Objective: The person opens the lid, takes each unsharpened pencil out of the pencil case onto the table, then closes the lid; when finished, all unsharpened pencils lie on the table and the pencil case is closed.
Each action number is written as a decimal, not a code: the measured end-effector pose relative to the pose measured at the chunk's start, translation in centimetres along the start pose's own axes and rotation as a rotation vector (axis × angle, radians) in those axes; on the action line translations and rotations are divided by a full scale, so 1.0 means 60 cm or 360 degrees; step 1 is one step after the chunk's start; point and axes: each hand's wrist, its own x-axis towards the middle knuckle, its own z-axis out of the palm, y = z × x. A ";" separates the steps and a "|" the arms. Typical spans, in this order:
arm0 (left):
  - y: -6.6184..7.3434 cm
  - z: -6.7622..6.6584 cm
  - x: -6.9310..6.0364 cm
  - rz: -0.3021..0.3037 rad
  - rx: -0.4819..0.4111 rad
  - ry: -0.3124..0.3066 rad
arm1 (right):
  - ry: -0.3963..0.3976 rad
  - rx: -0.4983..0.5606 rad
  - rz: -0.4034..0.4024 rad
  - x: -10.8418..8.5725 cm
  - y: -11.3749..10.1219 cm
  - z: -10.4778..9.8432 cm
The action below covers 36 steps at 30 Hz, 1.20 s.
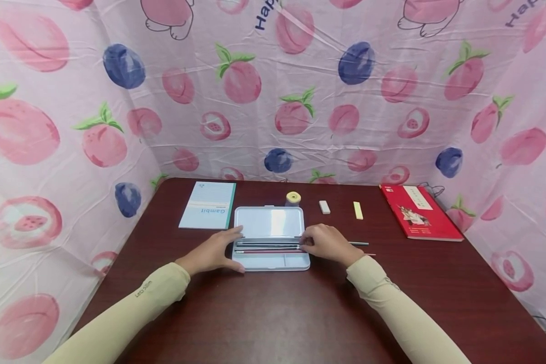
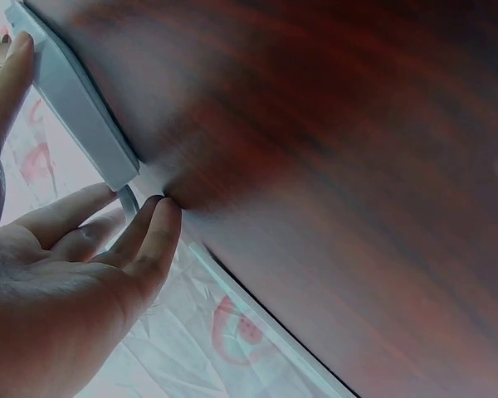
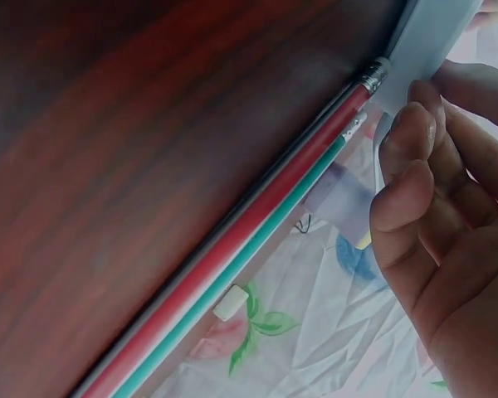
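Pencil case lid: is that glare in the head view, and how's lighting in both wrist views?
Head view: yes, a bright glare patch on the pencil case lid; left wrist view: dark shadow across the tabletop beside the left hand, cloth washed out; right wrist view: tabletop dim, its grain soft.

My left arm (image 1: 123,313) and right arm (image 1: 405,308) reach forward and inward, my left hand (image 1: 211,253) with thumb (image 1: 233,265) apart from extended fingers, my right hand (image 1: 326,243) facing it, fingers curled.
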 end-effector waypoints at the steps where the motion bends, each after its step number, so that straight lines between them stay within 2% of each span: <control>1: 0.000 0.000 0.000 -0.0008 -0.0003 -0.0003 | -0.0003 -0.0004 -0.0003 0.002 -0.001 0.000; 5: 0.002 0.000 0.001 -0.0025 0.0002 -0.0008 | -0.0030 -0.0016 -0.0005 0.008 -0.003 -0.002; 17: 0.004 -0.004 0.001 -0.0031 -0.0012 -0.0010 | -0.0162 0.0008 0.0091 0.020 -0.013 -0.009; 26: -0.001 0.000 0.000 -0.0016 -0.0022 -0.0015 | -0.0160 -0.0065 0.0057 0.027 -0.009 0.000; 36: 0.000 0.001 -0.001 -0.0009 -0.0009 -0.0011 | -0.0095 -0.0136 0.0020 0.023 -0.010 0.005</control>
